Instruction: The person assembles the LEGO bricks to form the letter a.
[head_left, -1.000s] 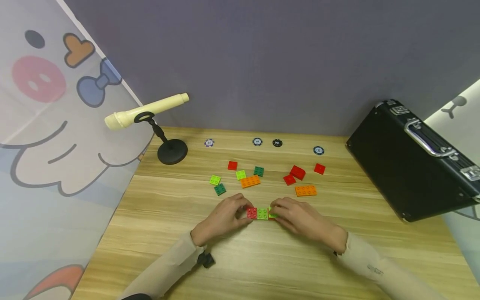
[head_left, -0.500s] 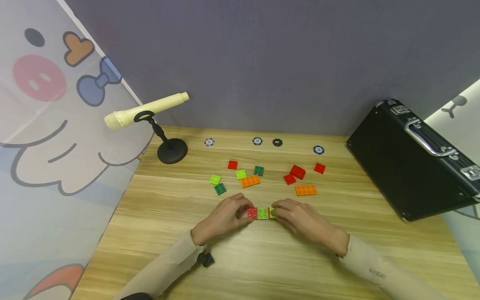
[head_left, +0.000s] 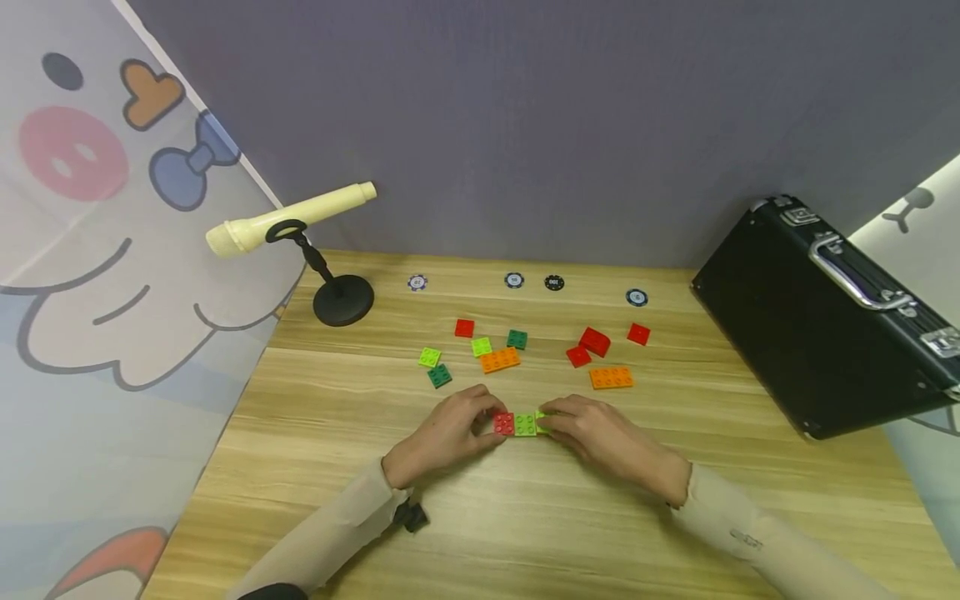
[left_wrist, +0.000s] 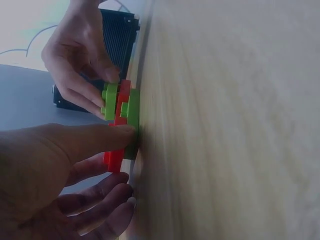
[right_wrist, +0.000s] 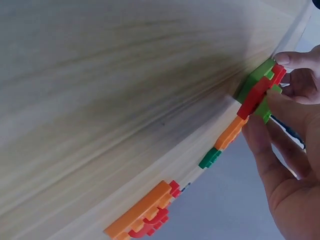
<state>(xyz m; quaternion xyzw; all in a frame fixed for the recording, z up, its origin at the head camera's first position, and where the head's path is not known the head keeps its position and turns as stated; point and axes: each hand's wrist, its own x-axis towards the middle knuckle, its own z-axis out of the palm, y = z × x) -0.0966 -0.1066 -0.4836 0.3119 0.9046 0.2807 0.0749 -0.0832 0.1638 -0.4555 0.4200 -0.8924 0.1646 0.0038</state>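
Note:
A small stack of toy building bricks stands between the two hands. Its base is a light green brick (head_left: 525, 425) lying on the table, with a red brick (head_left: 503, 423) on its left end. On the right end sits another red brick (right_wrist: 255, 97), and an upper light green brick (left_wrist: 111, 102) lies over that one. My left hand (head_left: 448, 435) pinches the left red brick between thumb and fingers. The right hand (head_left: 603, 437) pinches the upper light green brick, whose right part is hidden behind the fingers in the head view.
Behind the hands lie loose bricks: orange ones (head_left: 500, 360), red ones (head_left: 595, 342), dark green ones (head_left: 439, 376) and light green ones (head_left: 430, 357). Several poker chips (head_left: 513, 281) line the back. A microphone on a stand (head_left: 343, 300) is at left, a black case (head_left: 795, 333) at right.
The right hand has shifted the upper light green brick slightly left, covering the red strip that showed beside it half a second ago. My left hand keeps its hold in place.

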